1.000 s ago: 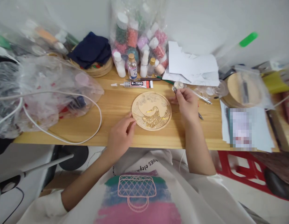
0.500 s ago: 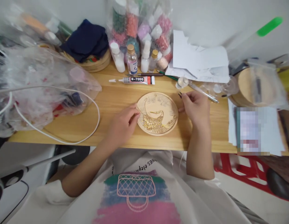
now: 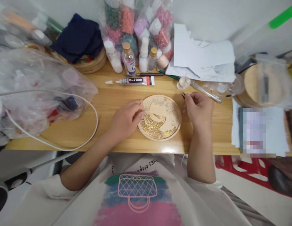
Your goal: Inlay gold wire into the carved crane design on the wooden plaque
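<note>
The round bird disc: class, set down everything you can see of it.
The round bird disc looks like pale wood, with a plain raised rim. A long-beaked bird with spread wings, in gold lines, fills its left and lower parts; fainter grey line patterns lie at upper right. It lies flat on the wooden table, near the front edge. The left hand has fingertips at its left rim.

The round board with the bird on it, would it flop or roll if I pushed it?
The board would probably stay stiff, because it looks like wood. It would likely slide, not roll, since it's lying flat. Its thin gold lines might be delicate.
</note>
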The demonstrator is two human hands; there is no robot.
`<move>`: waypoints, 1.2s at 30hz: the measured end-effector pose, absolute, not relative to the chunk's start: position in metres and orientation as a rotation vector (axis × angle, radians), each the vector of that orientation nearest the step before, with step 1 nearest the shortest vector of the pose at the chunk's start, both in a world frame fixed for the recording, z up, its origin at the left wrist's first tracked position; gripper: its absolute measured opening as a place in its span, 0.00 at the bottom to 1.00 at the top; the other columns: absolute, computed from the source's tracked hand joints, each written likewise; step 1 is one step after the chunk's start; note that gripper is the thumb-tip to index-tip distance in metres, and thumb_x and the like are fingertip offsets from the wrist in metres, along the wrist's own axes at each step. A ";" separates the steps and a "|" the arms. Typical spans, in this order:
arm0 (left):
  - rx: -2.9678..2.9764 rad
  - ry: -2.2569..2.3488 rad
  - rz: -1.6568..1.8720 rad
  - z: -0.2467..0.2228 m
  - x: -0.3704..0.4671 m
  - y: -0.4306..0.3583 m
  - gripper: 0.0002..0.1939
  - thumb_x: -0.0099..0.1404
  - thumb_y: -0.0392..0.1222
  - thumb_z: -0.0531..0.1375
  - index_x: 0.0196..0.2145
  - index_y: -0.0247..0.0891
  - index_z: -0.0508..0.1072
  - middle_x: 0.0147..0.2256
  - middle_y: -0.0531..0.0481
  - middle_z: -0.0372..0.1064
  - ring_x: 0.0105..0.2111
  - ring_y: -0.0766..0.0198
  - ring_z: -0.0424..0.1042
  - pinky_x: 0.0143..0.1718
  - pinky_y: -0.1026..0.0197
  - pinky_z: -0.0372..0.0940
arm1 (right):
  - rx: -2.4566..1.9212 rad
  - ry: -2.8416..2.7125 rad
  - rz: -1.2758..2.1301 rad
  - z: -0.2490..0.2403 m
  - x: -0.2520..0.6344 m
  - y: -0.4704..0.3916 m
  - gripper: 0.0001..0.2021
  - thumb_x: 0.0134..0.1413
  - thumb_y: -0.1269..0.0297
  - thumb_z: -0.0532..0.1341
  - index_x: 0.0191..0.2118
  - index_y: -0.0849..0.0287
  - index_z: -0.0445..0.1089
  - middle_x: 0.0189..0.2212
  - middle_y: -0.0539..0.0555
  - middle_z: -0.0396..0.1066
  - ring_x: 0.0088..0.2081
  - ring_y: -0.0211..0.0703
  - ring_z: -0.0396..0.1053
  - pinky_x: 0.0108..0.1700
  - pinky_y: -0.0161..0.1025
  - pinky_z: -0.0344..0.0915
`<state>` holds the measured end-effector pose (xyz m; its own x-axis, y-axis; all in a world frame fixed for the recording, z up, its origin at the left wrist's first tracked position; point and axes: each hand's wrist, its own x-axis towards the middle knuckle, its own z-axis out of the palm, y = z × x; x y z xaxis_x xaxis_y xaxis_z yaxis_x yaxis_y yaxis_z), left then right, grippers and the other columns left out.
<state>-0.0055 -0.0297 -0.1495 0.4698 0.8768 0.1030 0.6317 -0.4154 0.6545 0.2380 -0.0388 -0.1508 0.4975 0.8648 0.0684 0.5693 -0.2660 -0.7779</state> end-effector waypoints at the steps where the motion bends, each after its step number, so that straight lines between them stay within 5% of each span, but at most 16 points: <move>1: 2.191 1.252 0.609 -0.149 -0.007 -0.029 0.06 0.67 0.36 0.54 0.36 0.40 0.72 0.48 0.50 0.74 0.51 0.60 0.72 0.46 0.59 0.69 | -1.956 -1.168 0.469 -0.151 0.238 -0.039 0.15 0.55 0.58 0.62 0.20 0.54 0.65 0.14 0.47 0.63 0.18 0.39 0.61 0.23 0.38 0.54; 8: 2.426 1.377 0.754 -0.148 -0.030 -0.044 0.05 0.68 0.40 0.57 0.36 0.40 0.73 0.35 0.52 0.73 0.34 0.66 0.74 0.32 0.64 0.67 | -1.578 -1.093 0.657 -0.152 0.234 -0.039 0.08 0.54 0.56 0.64 0.32 0.54 0.69 0.21 0.48 0.64 0.22 0.39 0.60 0.25 0.39 0.55; 17: 2.563 1.364 0.810 -0.154 -0.029 -0.068 0.05 0.68 0.36 0.57 0.37 0.42 0.73 0.33 0.51 0.75 0.30 0.65 0.75 0.29 0.63 0.67 | -1.569 -1.233 0.809 -0.145 0.224 -0.045 0.05 0.60 0.57 0.60 0.35 0.50 0.69 0.25 0.49 0.68 0.20 0.38 0.62 0.22 0.40 0.58; 22: 2.542 1.370 0.834 -0.159 -0.029 -0.073 0.05 0.67 0.35 0.57 0.38 0.41 0.73 0.30 0.52 0.75 0.26 0.67 0.73 0.26 0.64 0.65 | -1.446 -1.218 0.808 -0.140 0.214 -0.048 0.12 0.58 0.61 0.62 0.48 0.44 0.66 0.30 0.48 0.70 0.22 0.38 0.66 0.23 0.39 0.62; 27: 2.521 1.355 0.872 -0.162 -0.029 -0.074 0.05 0.67 0.34 0.57 0.37 0.38 0.72 0.29 0.53 0.74 0.26 0.69 0.73 0.26 0.66 0.63 | -1.215 -1.105 0.908 -0.106 0.212 -0.049 0.09 0.58 0.67 0.59 0.39 0.44 0.75 0.30 0.49 0.73 0.23 0.38 0.69 0.21 0.39 0.63; 32: 2.491 1.358 0.833 -0.163 -0.028 -0.073 0.08 0.69 0.35 0.54 0.36 0.39 0.73 0.28 0.53 0.75 0.27 0.68 0.73 0.27 0.66 0.64 | -1.156 -1.315 1.161 -0.077 0.214 -0.042 0.09 0.57 0.58 0.61 0.43 0.43 0.76 0.30 0.48 0.75 0.24 0.39 0.70 0.23 0.40 0.66; 36: 2.502 1.352 0.828 -0.164 -0.028 -0.073 0.09 0.69 0.36 0.53 0.36 0.40 0.73 0.28 0.52 0.75 0.28 0.67 0.74 0.28 0.64 0.65 | -1.160 -1.443 1.167 -0.098 0.200 -0.044 0.10 0.54 0.64 0.66 0.43 0.47 0.76 0.33 0.49 0.77 0.30 0.40 0.74 0.31 0.40 0.73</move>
